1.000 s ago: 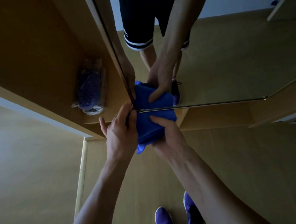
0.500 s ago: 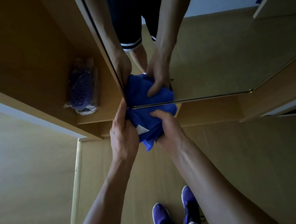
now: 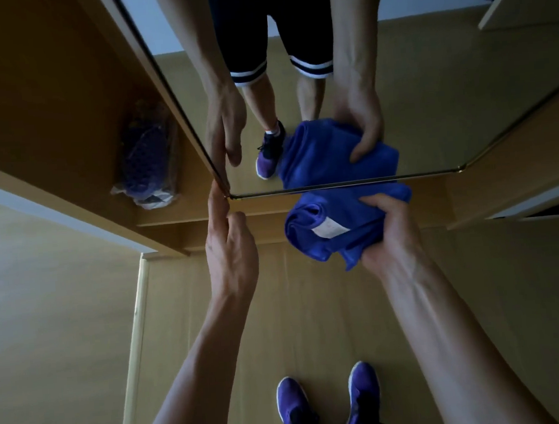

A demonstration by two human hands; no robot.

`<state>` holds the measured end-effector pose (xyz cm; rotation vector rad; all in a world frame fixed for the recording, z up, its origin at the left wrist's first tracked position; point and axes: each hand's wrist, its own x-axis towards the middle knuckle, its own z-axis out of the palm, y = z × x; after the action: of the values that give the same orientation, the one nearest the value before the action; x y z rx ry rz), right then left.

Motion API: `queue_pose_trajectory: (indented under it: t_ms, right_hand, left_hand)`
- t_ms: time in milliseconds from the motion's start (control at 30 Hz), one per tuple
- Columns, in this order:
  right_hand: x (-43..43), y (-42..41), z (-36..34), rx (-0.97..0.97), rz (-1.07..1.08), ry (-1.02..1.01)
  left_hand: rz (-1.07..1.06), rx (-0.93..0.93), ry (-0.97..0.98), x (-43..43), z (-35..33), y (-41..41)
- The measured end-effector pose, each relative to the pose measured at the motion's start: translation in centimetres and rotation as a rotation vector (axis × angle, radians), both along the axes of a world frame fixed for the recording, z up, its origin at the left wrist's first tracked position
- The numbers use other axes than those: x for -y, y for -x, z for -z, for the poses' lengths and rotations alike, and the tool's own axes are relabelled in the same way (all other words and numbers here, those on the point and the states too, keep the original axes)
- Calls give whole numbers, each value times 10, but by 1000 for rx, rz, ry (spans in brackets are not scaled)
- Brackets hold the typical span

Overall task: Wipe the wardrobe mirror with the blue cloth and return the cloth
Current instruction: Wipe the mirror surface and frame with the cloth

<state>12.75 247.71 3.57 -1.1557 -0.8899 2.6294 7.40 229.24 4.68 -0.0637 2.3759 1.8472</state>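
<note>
Though empty, left fingers (image 3: 219,205) loose at mirror (image 3: 435,95) corner; right fingers (image 3: 375,201) tight around blue cloth (image 3: 317,245) (bunched).

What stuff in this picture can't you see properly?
Head view:
The bag in the wardrobe: crinkly plastic and shadow hide what is inside.
The white label on the blue cloth: its print is too small.
The right hand: most fingers are behind the cloth.
The mirror: the top edge cuts it off; dim light hides any smudges.
</note>
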Motion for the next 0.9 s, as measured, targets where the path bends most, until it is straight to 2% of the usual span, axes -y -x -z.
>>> queue_pose_trajectory:
  t_ms: [100, 267, 367, 467, 600, 700, 767, 833, 900]
  right_hand:
    - [7, 4, -2, -6, -31, 19]
    - [65, 30, -10, 85, -236, 13]
    - [86, 40, -14, 91, -267, 65]
    - [71, 39, -19, 105, -257, 90]
    - [13, 21, -20, 97, -121, 148]
    - [-32, 0, -20, 145, -25, 139]
    - [-43, -9, -20, 112, 26, 105]
    - [-38, -9, -16, 75, 21, 59]
    - [-19, -2, -12, 19, -82, 53]
  left_hand:
    - [-47, 28, -54, -4, 4, -1]
    - [-95, 62, -39, 1, 1, 7]
    - [-86, 86, 3, 7, 0, 9]
    - [-100, 86, 75, 8, 0, 11]
    - [-79, 91, 35, 4, 2, 6]
    - [-108, 52, 15, -3, 4, 1]
    - [-124, 54, -3, -8, 5, -3]
    - [-156, 90, -58, -11, 6, -5]
    - [-170, 128, -100, -12, 6, -4]
